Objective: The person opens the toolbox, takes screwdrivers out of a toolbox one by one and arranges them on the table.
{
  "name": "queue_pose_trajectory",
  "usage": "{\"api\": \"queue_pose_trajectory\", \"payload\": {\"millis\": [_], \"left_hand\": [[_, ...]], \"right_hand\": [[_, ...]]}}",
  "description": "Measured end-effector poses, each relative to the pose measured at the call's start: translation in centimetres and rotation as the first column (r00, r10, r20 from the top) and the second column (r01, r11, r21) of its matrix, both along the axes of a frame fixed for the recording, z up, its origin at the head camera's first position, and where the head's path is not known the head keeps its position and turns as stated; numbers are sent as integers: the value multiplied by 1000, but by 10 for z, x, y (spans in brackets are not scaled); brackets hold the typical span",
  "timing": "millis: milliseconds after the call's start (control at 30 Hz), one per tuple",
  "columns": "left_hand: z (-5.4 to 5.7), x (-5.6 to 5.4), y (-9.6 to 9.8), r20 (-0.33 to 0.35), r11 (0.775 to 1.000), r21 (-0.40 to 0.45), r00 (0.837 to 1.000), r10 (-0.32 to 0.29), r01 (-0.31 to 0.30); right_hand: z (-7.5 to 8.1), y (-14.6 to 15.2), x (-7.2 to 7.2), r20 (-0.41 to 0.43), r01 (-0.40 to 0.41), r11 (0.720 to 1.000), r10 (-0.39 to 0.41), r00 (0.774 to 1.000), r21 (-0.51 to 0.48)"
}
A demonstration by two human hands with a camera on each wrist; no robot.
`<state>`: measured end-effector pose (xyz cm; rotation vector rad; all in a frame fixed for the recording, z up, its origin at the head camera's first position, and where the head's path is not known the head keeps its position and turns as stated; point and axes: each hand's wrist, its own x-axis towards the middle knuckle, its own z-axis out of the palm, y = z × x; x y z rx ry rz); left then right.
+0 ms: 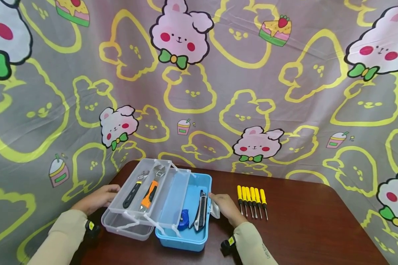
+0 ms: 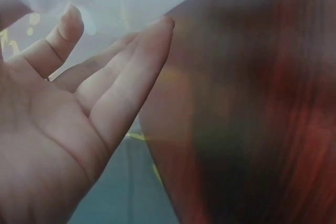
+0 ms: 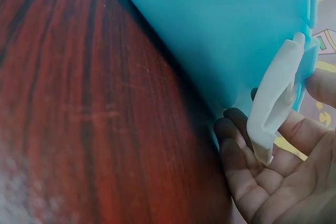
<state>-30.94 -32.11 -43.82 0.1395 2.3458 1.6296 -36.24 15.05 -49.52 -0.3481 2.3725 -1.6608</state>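
Note:
A blue toolbox [image 1: 182, 243] stands opened out on the table, its clear trays [image 1: 179, 191] fanned leftward over the clear lid [image 1: 129, 231]. Two adjustable wrenches, one black-handled [image 1: 132, 194] and one orange [image 1: 150, 195], lie in the upper tray. Inside the blue base are a blue tape measure [image 1: 184, 220] and a utility knife [image 1: 201, 211]. My left hand [image 1: 97, 200] is at the lid's left side, fingers extended in the left wrist view. On the right, my right hand [image 1: 226, 207] has its fingers against the outer wall around a white latch [image 3: 273, 98], thumb near the rim.
Several yellow-handled screwdrivers [image 1: 252, 198] lie in a row right of the toolbox. The dark red-brown tabletop [image 1: 302, 221] stretches further right. A patterned cloth [image 1: 199, 92] hangs along the back and left side of the table.

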Motion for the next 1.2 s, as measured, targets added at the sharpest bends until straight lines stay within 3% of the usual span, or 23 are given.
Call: {"api": "queue_pose_trajectory", "payload": {"millis": [200, 433, 567, 867, 1200], "left_hand": [[23, 5, 4, -22, 992, -120, 999, 33, -35], [52, 11, 18, -82, 958, -276, 995, 51, -72], [61, 14, 24, -123, 962, -261, 991, 49, -80], [72, 25, 33, -203, 975, -214, 979, 10, -55], [95, 36, 53, -265, 968, -249, 963, -50, -19]], "right_hand": [[0, -1, -1, -9, -6, 1000, 6, 1000, 14], [2, -1, 1, 14, 6, 999, -7, 1000, 44], [2, -1, -1, 13, 4, 999, -5, 1000, 42], [2, -1, -1, 39, 9, 999, -11, 999, 46], [0, -1, 0, 35, 8, 999, -10, 999, 37]]}}
